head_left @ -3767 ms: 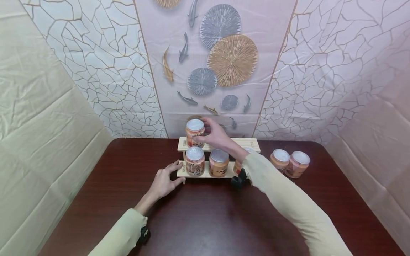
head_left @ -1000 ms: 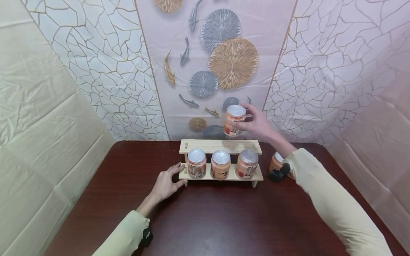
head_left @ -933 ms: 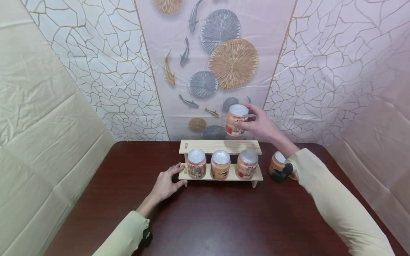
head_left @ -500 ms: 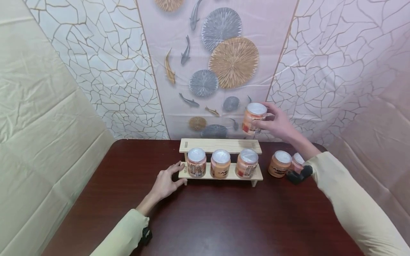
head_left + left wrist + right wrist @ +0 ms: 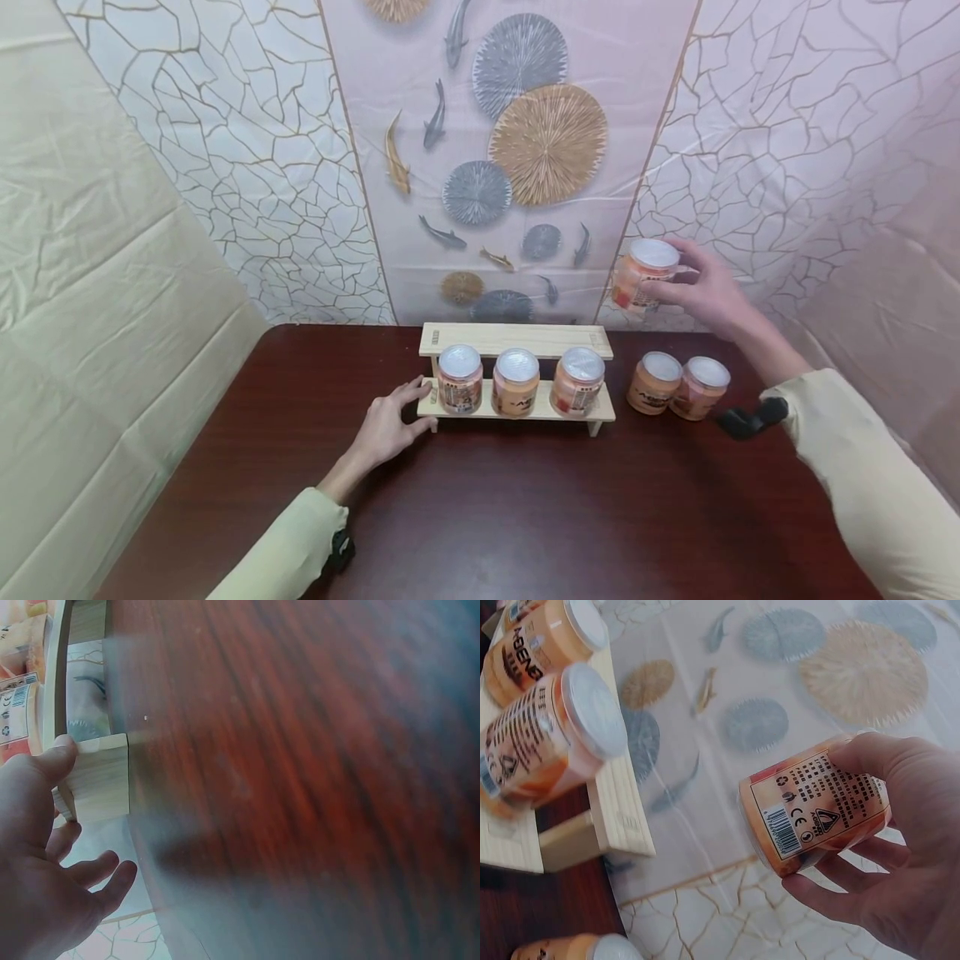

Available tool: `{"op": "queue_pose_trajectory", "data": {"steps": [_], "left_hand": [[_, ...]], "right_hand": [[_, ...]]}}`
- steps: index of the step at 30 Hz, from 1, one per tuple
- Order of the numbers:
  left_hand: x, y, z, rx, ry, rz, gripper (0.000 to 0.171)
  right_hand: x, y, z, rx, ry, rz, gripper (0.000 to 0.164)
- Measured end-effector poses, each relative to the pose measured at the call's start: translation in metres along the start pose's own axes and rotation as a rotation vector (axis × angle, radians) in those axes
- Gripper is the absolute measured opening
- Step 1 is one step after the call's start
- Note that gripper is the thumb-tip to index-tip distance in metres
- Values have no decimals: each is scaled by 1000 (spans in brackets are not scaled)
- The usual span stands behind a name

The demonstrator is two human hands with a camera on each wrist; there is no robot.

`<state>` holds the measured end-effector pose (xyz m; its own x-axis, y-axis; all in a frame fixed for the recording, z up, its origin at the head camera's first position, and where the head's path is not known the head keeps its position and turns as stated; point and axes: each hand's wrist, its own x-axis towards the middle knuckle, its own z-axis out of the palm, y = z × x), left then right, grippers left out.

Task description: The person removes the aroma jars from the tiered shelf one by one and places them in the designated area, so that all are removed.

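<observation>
My right hand (image 5: 711,292) grips an orange-labelled jar (image 5: 636,282) with a silvery lid, upright in the air to the right of a two-step wooden rack (image 5: 517,337). In the right wrist view, thumb and fingers wrap this jar (image 5: 810,810), its printed label and barcode showing. With thumb in front and fingers behind, my left hand (image 5: 384,428) pinches the left end of the rack's lower step; the left wrist view shows the thumb on the wooden end (image 5: 101,776). Three similar jars stand on that step: left (image 5: 460,382), middle (image 5: 516,385) and right (image 5: 577,383). The upper step bears none.
Two more jars stand side by side on the dark red-brown table (image 5: 480,508), right of the rack: an orange one (image 5: 651,392) and a pinkish one (image 5: 697,396). A patterned cloth backdrop (image 5: 420,250) rises behind the table's back edge, with cloth walls at both sides.
The right hand has taken the jar from the left of the upper step, lifted it and carried it right, past the rack's end. The left hand has stayed on the rack.
</observation>
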<state>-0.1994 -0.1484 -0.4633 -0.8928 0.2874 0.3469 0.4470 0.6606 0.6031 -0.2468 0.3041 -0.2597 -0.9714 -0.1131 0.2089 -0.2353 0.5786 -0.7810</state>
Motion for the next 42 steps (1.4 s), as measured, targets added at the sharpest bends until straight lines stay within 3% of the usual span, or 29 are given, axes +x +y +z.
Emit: {"op": "queue_pose_trajectory", "data": {"steps": [7,14,22,42], "left_hand": [[1,-1,-1,0,-4,-5,58],[0,-1,0,-3,-7,-14,58],[-2,-2,1,-7,4,3,58],[0,-4,2,-14,21,12,58]], "right_hand": [[-9,13,-16,4,2,-8,69],[-21,27,-31,-34,26,37,70],[-36,41,-45,11,42,74,74],[-58,85,-73,-166,87,162,81]]}}
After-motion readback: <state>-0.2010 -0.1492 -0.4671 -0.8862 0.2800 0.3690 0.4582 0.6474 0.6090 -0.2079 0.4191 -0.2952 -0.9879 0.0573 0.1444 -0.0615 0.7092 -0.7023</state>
